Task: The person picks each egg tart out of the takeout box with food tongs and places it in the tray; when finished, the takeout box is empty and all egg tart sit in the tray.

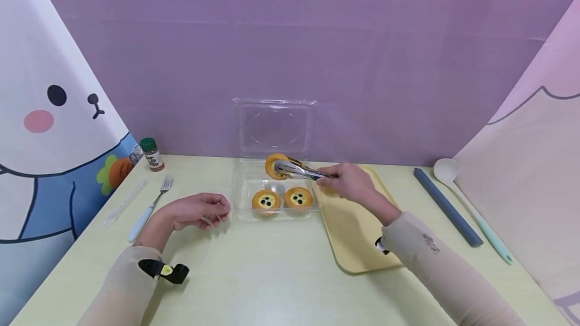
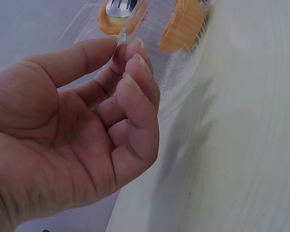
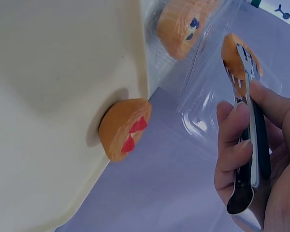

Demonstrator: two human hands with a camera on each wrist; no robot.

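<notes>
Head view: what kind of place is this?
Likely a staged tabletop set, not a real kitchen: a purple backdrop, cartoon-print side panels, and a table laid with tarts in a clear clamshell box.

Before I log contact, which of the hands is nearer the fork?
Left. The left hand rests on the table just right of the fork; the right hand grips tongs beyond the clear container.
</notes>
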